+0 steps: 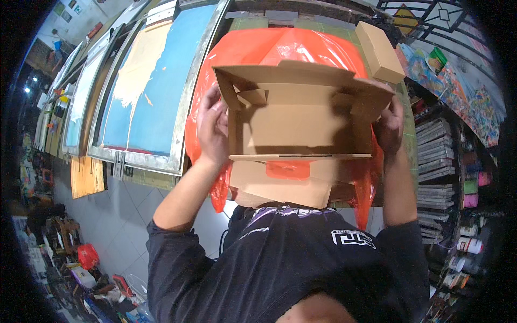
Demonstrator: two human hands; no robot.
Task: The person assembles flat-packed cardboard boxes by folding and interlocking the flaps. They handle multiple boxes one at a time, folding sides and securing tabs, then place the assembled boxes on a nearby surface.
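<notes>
Open cardboard box [307, 129] above red plastic bag [269, 46]; left hand [212, 129] and right hand [390, 126] holding its opposite sides, fingers partly hidden. Best: even, light pressure, keep it square, avoid creasing.

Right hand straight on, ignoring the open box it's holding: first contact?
Likely the long brown box beyond the right hand; depth is unclear, so the hand might pass above.

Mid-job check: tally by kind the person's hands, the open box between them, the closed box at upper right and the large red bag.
Hands: 2 (left hand, right hand)
Open cardboard box: 1
Closed cardboard box: 1
Large red bag: 1
Total: 5
</notes>
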